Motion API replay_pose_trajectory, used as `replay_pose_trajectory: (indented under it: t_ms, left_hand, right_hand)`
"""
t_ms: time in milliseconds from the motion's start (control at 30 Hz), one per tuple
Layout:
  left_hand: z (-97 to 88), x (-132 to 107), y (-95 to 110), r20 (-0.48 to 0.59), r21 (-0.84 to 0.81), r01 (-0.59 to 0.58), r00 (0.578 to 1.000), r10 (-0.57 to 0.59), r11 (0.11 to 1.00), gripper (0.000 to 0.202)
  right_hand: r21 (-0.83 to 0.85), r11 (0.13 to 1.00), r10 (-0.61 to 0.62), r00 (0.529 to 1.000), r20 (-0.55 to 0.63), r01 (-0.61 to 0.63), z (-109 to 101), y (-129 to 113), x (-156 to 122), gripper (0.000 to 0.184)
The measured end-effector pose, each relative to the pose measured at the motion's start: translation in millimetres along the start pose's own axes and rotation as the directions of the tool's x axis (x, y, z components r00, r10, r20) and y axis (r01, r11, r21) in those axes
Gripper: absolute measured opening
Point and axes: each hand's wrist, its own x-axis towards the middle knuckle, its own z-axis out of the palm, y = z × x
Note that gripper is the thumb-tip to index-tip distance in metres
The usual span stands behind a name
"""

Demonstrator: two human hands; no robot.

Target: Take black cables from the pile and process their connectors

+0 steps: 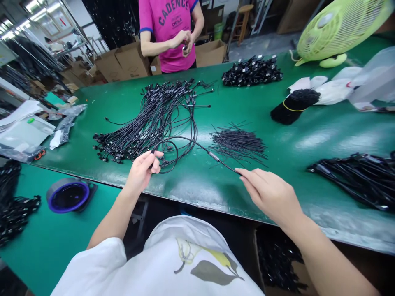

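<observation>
A black cable (197,144) with a grey sleeve near one end is strung between my two hands above the green table. My left hand (143,167) pinches it close to the table's front edge, and a loop of the cable hangs beside those fingers. On the other side my right hand (268,191) has its fingers closed on the cable just past the grey sleeve. Behind my left hand spreads a heap of black cables (148,119) with connectors at their ends. A pile of thin black ties (237,143) lies beyond the cable, between my hands and to the right.
Across the green table (203,185) a person in a pink shirt (169,37) works with both hands together. Around the right side are a cluster of connectors (252,72), a banded black bundle (293,107), coiled cables (358,179) and a green fan (336,31). A purple-rimmed bowl (69,196) stands left.
</observation>
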Motion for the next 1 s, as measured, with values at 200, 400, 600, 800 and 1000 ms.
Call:
replay_pose_trajectory:
  t_ms: [200, 400, 600, 800, 1000]
  left_hand:
    - [34.5, -12.5, -32.4, 0.239, 0.368, -0.070, 0.971, -0.021, 0.927, 0.032]
    - [67.8, -30.9, -50.3, 0.391, 0.301, -0.045, 0.917, -0.080, 0.953, 0.027]
    - [73.8, -30.0, -68.2, 0.319, 0.028, 0.227, 0.921, -0.224, 0.973, 0.042]
    - [72.1, -43.8, -86.8, 0.214, 0.064, 0.298, 0.928, -0.305, 0.952, 0.054]
    - [57.0, -36.9, -87.2, 0.402, 0.389, 0.156, 0.858, -0.320, 0.908, 0.058]
  right_hand:
    - [0.345, 0.920, -0.249, 0.959, 0.139, 0.188, -7.1, -39.0, 25.1, 0.026]
    - [0.625, 0.761, 0.241, 0.970, -0.022, -0.175, 43.6, -45.8, 56.1, 0.020]
    - [0.863, 0.011, 0.563, 0.716, 0.412, -0.505, 80.3, -58.6, 51.3, 0.035]
    - [0.727, -0.568, 0.398, 0.645, 0.652, -0.385, 73.8, -68.7, 49.1, 0.038]
    - [0.776, -0.480, 0.379, 0.701, 0.604, -0.410, 66.3, -98.4, 32.3, 0.039]
